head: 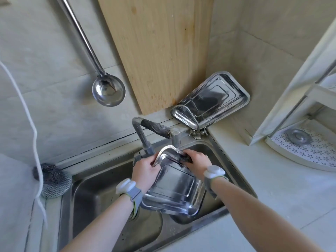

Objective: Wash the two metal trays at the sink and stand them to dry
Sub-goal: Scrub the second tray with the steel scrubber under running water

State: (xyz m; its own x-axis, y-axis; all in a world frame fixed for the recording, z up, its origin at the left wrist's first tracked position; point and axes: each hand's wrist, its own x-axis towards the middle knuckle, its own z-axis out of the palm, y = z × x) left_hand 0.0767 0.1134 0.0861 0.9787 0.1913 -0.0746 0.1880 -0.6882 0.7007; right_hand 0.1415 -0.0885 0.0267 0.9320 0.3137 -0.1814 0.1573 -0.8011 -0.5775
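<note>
At the bottom of the frame both forearms reach up into the sink [101,200], each wrist wearing a white-and-grey band. Just below centre the held tray [174,190] is tilted over the basin, its near edge low and its far edge lifted toward the tap [145,137]. The left hand [145,170] grips the tray's left rim, thumb curled over the edge and fingers wrapped beneath. The right hand [197,160] has its fingers curled down on a dark scrubbing pad [185,158], pressing it against the tray's far end, where a thin stream of water lands. This looks like the scrubbing of one tray, roughly the middle of the job. Right of centre, beyond the tap, the second tray [212,99] stands on its edge in the corner of the counter, leaning back against the wall beside the wooden board [156,51]; whether it has been washed cannot be told, though its upright pose suggests it has. The next move likely calls for working the pad across the rest of the surface, rinsing, then standing this tray next to the other without knocking it over. A ladle [109,91] hangs at upper left.
</note>
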